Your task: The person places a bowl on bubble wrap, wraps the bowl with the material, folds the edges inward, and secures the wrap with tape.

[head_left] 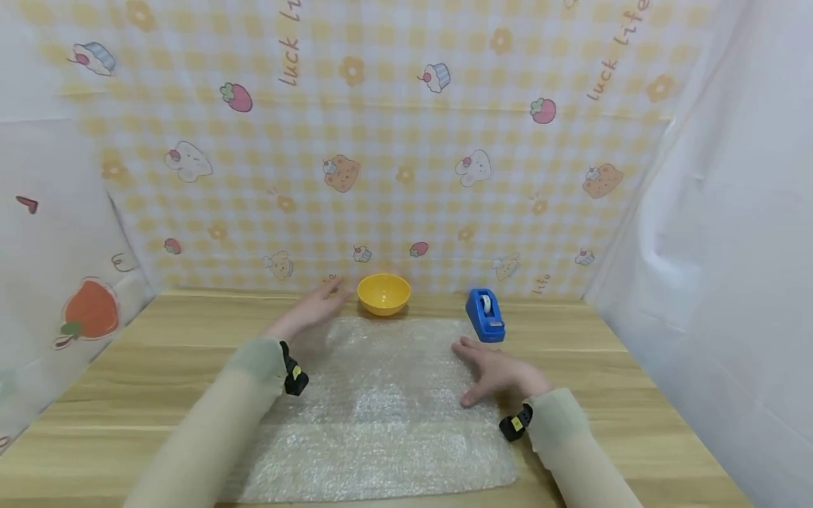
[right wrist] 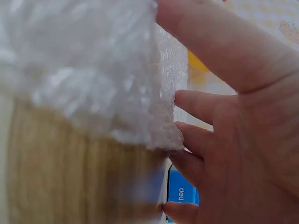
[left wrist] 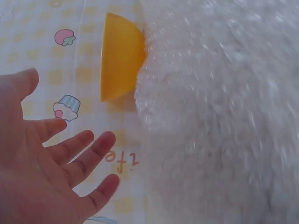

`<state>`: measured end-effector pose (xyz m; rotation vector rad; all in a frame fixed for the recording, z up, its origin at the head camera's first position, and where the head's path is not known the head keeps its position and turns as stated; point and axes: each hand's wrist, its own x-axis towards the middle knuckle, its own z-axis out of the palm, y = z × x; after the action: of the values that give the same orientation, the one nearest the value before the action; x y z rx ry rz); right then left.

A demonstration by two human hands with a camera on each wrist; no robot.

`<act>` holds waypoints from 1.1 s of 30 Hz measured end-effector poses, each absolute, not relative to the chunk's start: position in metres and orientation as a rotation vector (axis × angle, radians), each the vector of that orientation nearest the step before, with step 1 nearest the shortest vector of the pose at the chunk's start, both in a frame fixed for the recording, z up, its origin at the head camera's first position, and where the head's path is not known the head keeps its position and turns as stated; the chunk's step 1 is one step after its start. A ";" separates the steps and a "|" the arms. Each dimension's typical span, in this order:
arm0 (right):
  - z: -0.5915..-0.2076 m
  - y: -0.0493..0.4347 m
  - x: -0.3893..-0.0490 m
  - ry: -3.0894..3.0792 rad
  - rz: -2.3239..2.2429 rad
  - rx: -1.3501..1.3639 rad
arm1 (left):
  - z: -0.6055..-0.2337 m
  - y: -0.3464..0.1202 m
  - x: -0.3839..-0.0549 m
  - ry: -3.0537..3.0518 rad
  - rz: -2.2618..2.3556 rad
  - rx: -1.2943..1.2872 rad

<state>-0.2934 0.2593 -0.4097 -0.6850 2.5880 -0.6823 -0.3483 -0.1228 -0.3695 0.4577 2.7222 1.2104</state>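
A sheet of bubble wrap (head_left: 381, 451) lies spread flat on the wooden table, and a yellow bowl (head_left: 384, 295) stands upright just beyond its far edge. My left hand (head_left: 317, 308) is held near the sheet's far left corner, left of the bowl. In the left wrist view its fingers (left wrist: 105, 143) are spread, with nothing in them and a gap to the bowl. My right hand (head_left: 502, 370) is at the sheet's right edge, fingers extended. In the right wrist view its fingertips meet the edge of the wrap; whether they press on it I cannot tell.
A blue tape dispenser (head_left: 486, 317) with a roll in it stands beyond my right hand, right of the sheet's far corner. Behind the wooden table (head_left: 597, 395) hangs a yellow checked cloth (head_left: 381, 141). White sheeting (head_left: 730, 212) closes off both sides.
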 end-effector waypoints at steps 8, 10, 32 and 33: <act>-0.410 0.253 -0.292 2.605 -0.594 -0.667 | -0.386 -0.113 -0.370 2.491 1.473 0.264; -0.410 0.253 -0.292 2.607 -0.586 -0.659 | -0.390 -0.108 -0.376 2.442 1.533 0.238; -0.409 0.260 -0.294 2.597 -0.599 -0.640 | -0.405 -0.078 -0.407 2.009 1.899 -0.045; -0.409 0.260 -0.295 2.601 -0.595 -0.646 | -0.406 -0.078 -0.407 1.996 1.911 -0.048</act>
<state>-0.2946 0.2598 -0.4090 -0.6458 2.6006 -0.5949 -0.4074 -0.0778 -0.4060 -0.0476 1.9957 1.9112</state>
